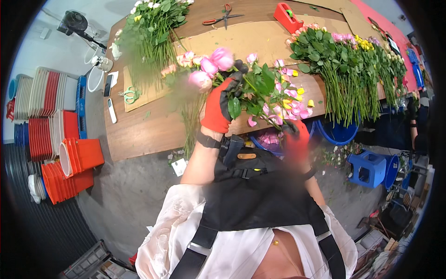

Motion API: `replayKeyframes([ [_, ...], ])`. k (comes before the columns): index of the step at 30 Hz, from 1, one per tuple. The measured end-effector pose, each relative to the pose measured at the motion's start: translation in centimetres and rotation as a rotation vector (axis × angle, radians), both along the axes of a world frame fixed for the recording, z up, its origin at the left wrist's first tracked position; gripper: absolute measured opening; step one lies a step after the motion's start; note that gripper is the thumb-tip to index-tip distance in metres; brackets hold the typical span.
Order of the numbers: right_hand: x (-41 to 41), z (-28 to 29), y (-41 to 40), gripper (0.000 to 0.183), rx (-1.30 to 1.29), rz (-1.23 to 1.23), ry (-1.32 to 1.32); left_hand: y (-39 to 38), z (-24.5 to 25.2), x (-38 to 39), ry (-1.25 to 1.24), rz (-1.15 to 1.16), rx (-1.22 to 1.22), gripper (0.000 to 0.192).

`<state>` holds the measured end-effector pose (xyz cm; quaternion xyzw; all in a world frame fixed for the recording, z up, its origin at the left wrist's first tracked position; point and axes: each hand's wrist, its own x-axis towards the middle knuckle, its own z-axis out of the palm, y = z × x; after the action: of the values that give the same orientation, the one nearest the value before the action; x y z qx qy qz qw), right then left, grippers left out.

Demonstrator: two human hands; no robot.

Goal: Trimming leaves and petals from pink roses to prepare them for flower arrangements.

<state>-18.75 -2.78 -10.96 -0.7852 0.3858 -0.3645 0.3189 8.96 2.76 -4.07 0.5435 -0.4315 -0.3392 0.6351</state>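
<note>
My left hand (pixel 223 96), in a red and black work glove, is closed around leafy stems just beneath several large pink roses (pixel 212 68). The stems slant down to the right. At their lower part my right hand (pixel 296 134), in a matching glove, has its fingers on the stems; blur hides part of it. Loose pink and yellow petals (pixel 294 104) lie on the wooden table (pixel 146 134) beside the stems. Peach roses (pixel 186 59) lie just past my left hand. Bunches of long-stemmed roses (pixel 348 76) rest along the table's right side.
Orange-handled scissors (pixel 224 17) lie open at the back near a red tape dispenser (pixel 287 17). Green-handled scissors (pixel 130 95), a phone (pixel 108 84) and white-rose bunches (pixel 153 35) are at left. Below the edge stand blue tubs (pixel 338 132); a blue stool (pixel 367 169) is right.
</note>
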Motion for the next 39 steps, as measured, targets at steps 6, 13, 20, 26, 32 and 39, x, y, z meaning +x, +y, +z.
replayKeyframes([
  [6,-0.9,0.8,0.5,0.043,-0.078,0.088,0.101,0.7,3.8,-2.2,-0.296,0.018,0.056,0.041],
  [13,1.4,12.7,-0.6,0.052,0.343,0.045,-0.42,1.9,2.5,-4.2,-0.759,-0.054,0.072,0.047],
  [20,3.8,21.3,-0.2,0.041,-0.478,-0.016,0.023,1.3,3.9,-8.1,-0.216,-0.21,-0.048,0.034],
  [26,4.8,18.6,-0.9,0.036,-0.473,-0.124,-0.14,1.4,1.6,-9.4,0.503,-0.128,-0.003,0.027],
  [32,5.4,17.8,-0.1,0.032,0.154,-0.09,-0.724,2.0,4.5,-8.5,-0.67,-0.161,0.116,0.039],
  [39,5.5,16.6,-0.9,0.016,0.367,-0.127,-0.898,1.8,4.2,-8.7,-0.621,-0.154,0.02,0.044],
])
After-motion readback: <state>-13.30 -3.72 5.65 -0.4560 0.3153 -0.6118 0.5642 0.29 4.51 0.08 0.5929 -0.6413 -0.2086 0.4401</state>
